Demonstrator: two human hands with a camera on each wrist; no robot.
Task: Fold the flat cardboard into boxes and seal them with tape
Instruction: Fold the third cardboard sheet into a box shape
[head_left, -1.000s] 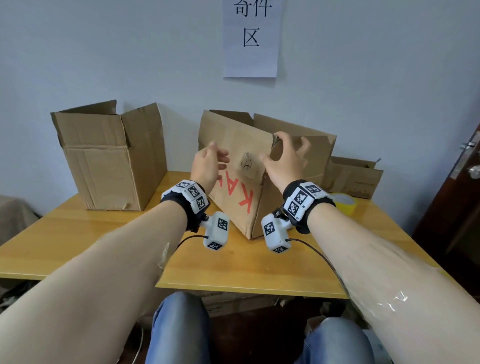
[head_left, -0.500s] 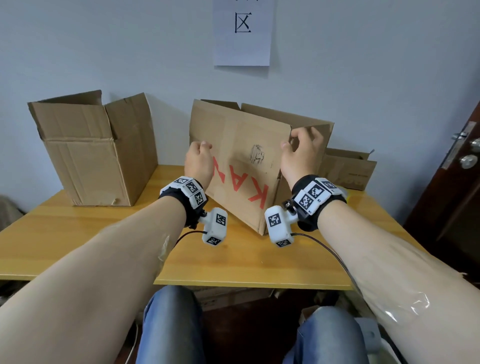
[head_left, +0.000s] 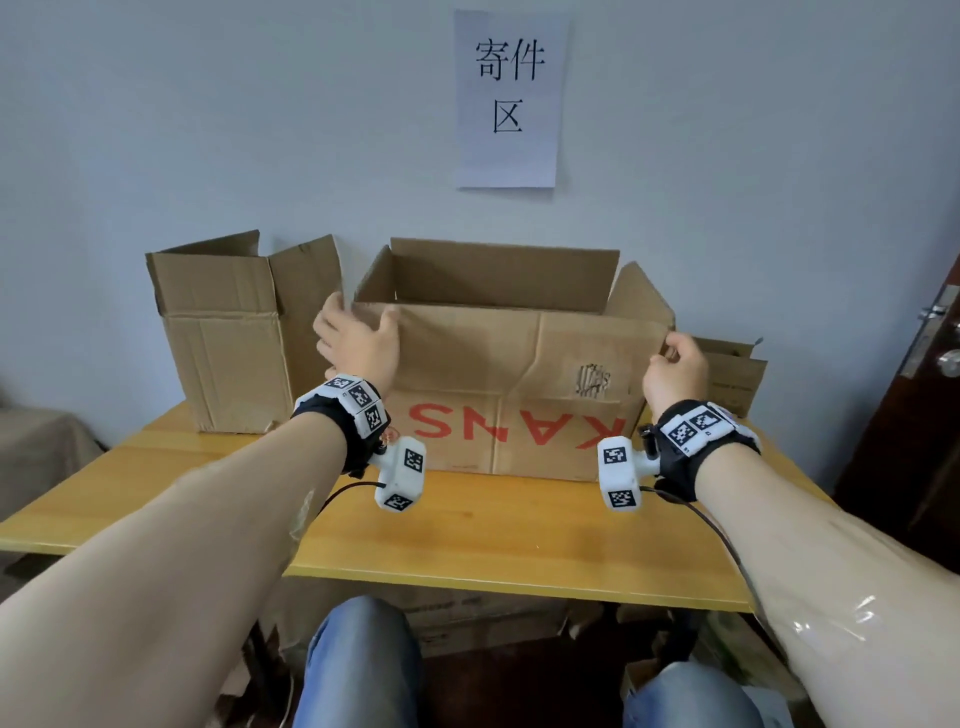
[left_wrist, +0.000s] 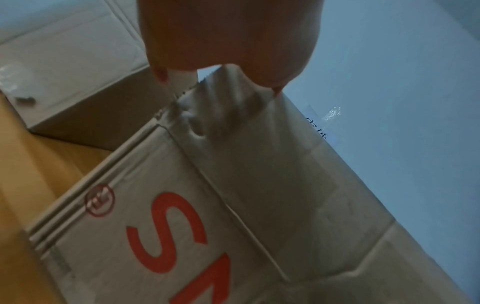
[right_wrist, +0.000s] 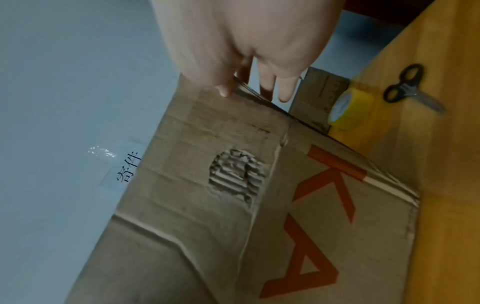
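Observation:
A brown cardboard box (head_left: 519, 374) with upside-down red letters stands opened out on the wooden table (head_left: 493, 535), its top flaps up. My left hand (head_left: 361, 312) grips the left top corner of the front flap, thumb on the front face and fingers round the side. The left wrist view shows the left hand (left_wrist: 221, 70) straddling that corner of the box (left_wrist: 233, 185). My right hand (head_left: 670, 353) pinches the flap's right top corner. In the right wrist view the right hand (right_wrist: 246, 90) has its thumb on the front of the box (right_wrist: 233, 205) and its fingers behind the edge.
A second opened box (head_left: 234, 338) stands at the back left, close to my left hand. A small box (head_left: 732, 374) sits at the back right. A yellow tape roll (right_wrist: 348, 109) and scissors (right_wrist: 410, 88) lie right of the box. A door (head_left: 924, 415) is at the far right.
The box has swung from a slanted, narrow stance to face me squarely and spread wide open. My hands have moved apart to the two top corners of its front flap.

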